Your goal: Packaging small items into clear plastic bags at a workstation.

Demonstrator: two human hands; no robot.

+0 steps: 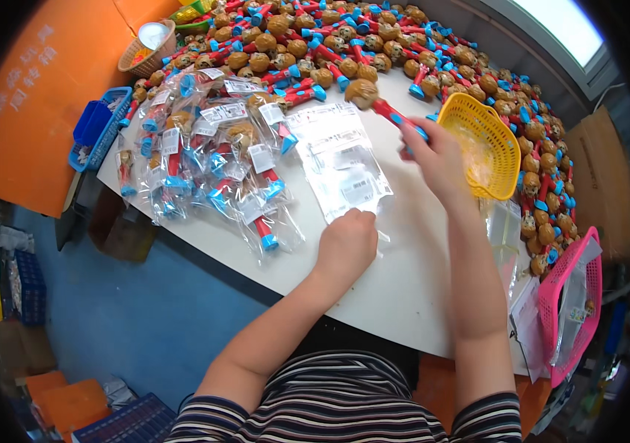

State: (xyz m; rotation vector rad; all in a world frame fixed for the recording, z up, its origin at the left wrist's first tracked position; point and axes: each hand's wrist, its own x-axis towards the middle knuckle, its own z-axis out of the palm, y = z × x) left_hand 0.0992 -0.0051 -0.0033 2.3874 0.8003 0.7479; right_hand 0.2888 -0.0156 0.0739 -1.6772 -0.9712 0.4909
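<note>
My right hand [436,159] is closed around the red and blue handle of a toy [396,118] with a round brown head. The toy is held up over the table, its head pointing to the far left. My left hand [348,240] is closed at the near end of a clear plastic bag [344,166] with white printed labels, which lies flat on the white table [411,284]. Its fingertips are partly hidden. Left of that bag is a pile of bagged toys [230,155], each in clear plastic with a white label.
A large heap of loose toys [285,44] covers the far and right sides. A yellow basket [513,151] stands right of my right hand, with a pink basket [549,317] nearer. A blue basket [82,159] sits at the left edge, and a tan basket [141,66] at the far left.
</note>
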